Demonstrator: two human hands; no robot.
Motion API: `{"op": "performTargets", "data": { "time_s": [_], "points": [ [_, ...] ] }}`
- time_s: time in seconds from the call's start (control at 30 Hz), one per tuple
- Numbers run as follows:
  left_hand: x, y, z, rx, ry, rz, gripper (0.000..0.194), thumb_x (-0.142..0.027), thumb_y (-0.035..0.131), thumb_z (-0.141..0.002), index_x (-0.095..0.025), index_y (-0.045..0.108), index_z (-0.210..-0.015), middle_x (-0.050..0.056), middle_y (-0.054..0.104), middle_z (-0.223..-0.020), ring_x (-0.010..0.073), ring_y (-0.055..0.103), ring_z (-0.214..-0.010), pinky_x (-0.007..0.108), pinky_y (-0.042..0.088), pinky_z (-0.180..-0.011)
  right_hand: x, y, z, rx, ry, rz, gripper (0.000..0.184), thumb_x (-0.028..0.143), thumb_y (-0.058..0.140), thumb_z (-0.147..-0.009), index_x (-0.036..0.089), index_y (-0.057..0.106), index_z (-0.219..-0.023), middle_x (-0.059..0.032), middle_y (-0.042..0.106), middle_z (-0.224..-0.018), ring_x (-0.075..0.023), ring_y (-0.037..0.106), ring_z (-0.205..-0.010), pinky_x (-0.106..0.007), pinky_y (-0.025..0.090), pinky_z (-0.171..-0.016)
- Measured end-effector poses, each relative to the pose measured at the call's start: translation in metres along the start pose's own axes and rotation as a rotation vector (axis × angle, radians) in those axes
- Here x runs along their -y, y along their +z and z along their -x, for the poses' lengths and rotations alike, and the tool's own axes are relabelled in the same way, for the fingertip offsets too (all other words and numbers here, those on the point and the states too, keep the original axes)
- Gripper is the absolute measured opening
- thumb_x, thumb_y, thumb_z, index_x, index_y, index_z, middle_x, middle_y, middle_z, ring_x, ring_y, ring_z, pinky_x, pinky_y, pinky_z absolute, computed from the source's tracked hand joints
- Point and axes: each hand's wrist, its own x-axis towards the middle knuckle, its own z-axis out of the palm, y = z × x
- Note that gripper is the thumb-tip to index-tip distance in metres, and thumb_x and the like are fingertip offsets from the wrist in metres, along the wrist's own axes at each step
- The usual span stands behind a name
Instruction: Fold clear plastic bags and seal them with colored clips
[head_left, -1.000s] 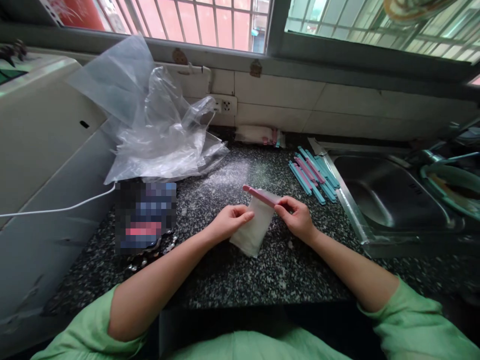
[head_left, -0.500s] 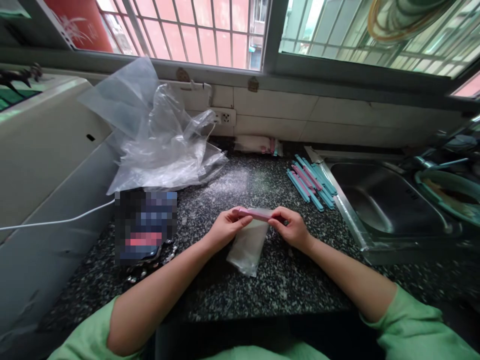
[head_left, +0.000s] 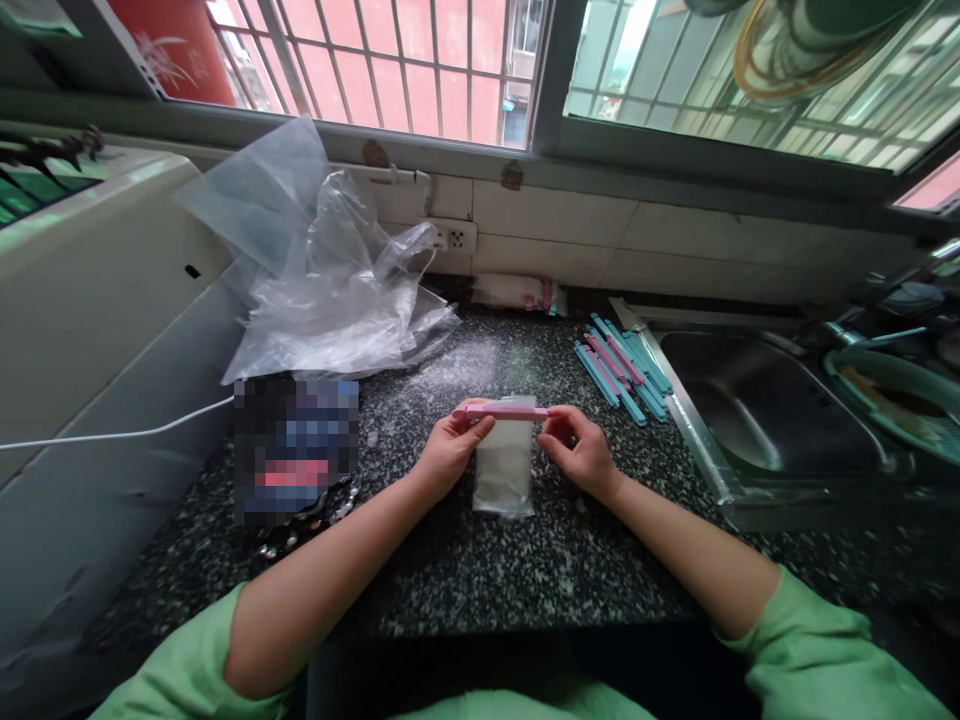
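A pink bag clip point(head_left: 510, 412) lies crosswise over the top of a small clear plastic bag point(head_left: 504, 480), whose upper edge shows just above it. The bag hangs below the clip, above the dark speckled countertop. My left hand point(head_left: 450, 445) is closed on the clip's left end, thumb in front. At the other end, my right hand point(head_left: 581, 450) has its fingers curled against the clip's tip, with the thumb a little lower. More clips point(head_left: 619, 365), pink and blue, lie in a loose pile to the right.
A heap of clear plastic bags point(head_left: 322, 290) stands at the back left. In front of it is a pixelated item point(head_left: 296, 450), with a white cable point(head_left: 135, 437) nearby. A small packed bag point(head_left: 517, 291) lies by the tiled wall. On the right is a metal sink point(head_left: 720, 470).
The clip has turned level and risen slightly, and the bag under it now hangs straighter. My right thumb has dropped away from the clip's face.
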Motion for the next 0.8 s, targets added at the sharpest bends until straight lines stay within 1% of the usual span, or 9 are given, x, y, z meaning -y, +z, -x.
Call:
{"op": "performTargets", "data": {
  "time_s": [0.07,0.1,0.2,0.27,0.33,0.47,0.57,0.67,0.8],
  "points": [
    [0.002,-0.001,-0.002,-0.03,-0.016,0.0,0.042,-0.046,0.076,-0.056,-0.016,0.066,-0.083,0.001,0.064,-0.082,0.0152,0.056,-0.081,0.029,0.042,-0.084,-0.003,0.001,-0.001,-0.1,-0.084,0.074,0.028,0.036,0.059,-0.079,0.02,0.054,-0.101,-0.0001,0.061,-0.073,-0.011,0.052,-0.057,-0.025,0.046,-0.057],
    [0.003,-0.001,-0.003,-0.041,-0.018,-0.01,0.041,-0.046,0.077,-0.056,-0.016,0.066,-0.082,0.001,0.064,-0.083,0.0151,0.057,-0.081,0.029,0.042,-0.084,-0.004,0.002,-0.001,-0.118,-0.133,0.12,0.026,0.034,0.058,-0.08,0.021,0.055,-0.102,-0.0011,0.061,-0.076,-0.0119,0.053,-0.06,-0.025,0.046,-0.059],
    [0.005,-0.001,-0.006,-0.065,-0.021,-0.024,0.042,-0.046,0.077,-0.054,-0.015,0.066,-0.081,0.002,0.066,-0.083,0.0156,0.058,-0.08,0.03,0.043,-0.083,-0.009,0.004,-0.005,-0.106,-0.278,0.235,0.015,0.029,0.053,-0.084,0.021,0.059,-0.095,-0.0037,0.063,-0.079,-0.0143,0.057,-0.069,-0.028,0.048,-0.064],
    [0.007,-0.001,-0.008,-0.057,-0.054,-0.007,0.045,-0.047,0.077,-0.052,-0.014,0.067,-0.08,0.002,0.067,-0.079,0.0157,0.059,-0.076,0.03,0.044,-0.08,-0.012,0.005,-0.009,-0.099,-0.356,0.289,0.014,0.027,0.052,-0.085,0.02,0.06,-0.094,-0.0045,0.063,-0.078,-0.0155,0.057,-0.071,-0.029,0.048,-0.066],
    [0.008,-0.001,-0.01,-0.036,-0.089,0.009,0.047,-0.049,0.077,-0.051,-0.013,0.067,-0.079,0.003,0.068,-0.074,0.0157,0.059,-0.071,0.031,0.045,-0.077,-0.015,0.005,-0.013,-0.103,-0.394,0.34,0.016,0.028,0.052,-0.085,0.02,0.062,-0.094,-0.0051,0.063,-0.077,-0.0166,0.057,-0.073,-0.03,0.048,-0.067],
    [0.01,0.002,-0.022,-0.052,-0.067,-0.005,0.045,-0.049,0.076,-0.052,-0.013,0.066,-0.077,0.003,0.068,-0.072,0.0162,0.059,-0.069,0.03,0.045,-0.073,-0.021,0.004,-0.024,-0.106,-0.365,0.392,0.017,0.029,0.05,-0.086,0.021,0.064,-0.087,-0.0055,0.063,-0.076,-0.0167,0.057,-0.073,-0.029,0.047,-0.068],
    [0.008,0.006,-0.041,-0.044,-0.04,-0.057,0.038,-0.041,0.075,-0.05,-0.014,0.064,-0.075,0.002,0.067,-0.072,0.015,0.058,-0.068,0.027,0.044,-0.069,-0.027,0.004,-0.037,-0.149,-0.305,0.381,0.018,0.029,0.049,-0.085,0.019,0.064,-0.085,-0.0045,0.061,-0.071,-0.0157,0.056,-0.067,-0.028,0.045,-0.064],
    [0.004,0.009,-0.064,0.001,-0.102,-0.107,0.03,-0.031,0.072,-0.045,-0.014,0.063,-0.068,-0.001,0.063,-0.062,0.012,0.054,-0.056,0.023,0.039,-0.057,-0.035,0.004,-0.057,-0.206,-0.234,0.429,0.018,0.028,0.049,-0.084,0.018,0.064,-0.083,-0.0037,0.06,-0.069,-0.0148,0.054,-0.065,-0.026,0.043,-0.064],
    [-0.002,0.009,-0.093,0.027,-0.151,0.005,0.024,-0.025,0.066,-0.042,-0.014,0.061,-0.062,-0.002,0.058,-0.052,0.0099,0.049,-0.045,0.022,0.036,-0.047,-0.045,0.005,-0.088,-0.272,-0.115,0.554,0.015,0.027,0.052,-0.081,0.017,0.064,-0.082,-0.0038,0.061,-0.072,-0.0155,0.055,-0.069,-0.025,0.04,-0.066]
  ]
}}
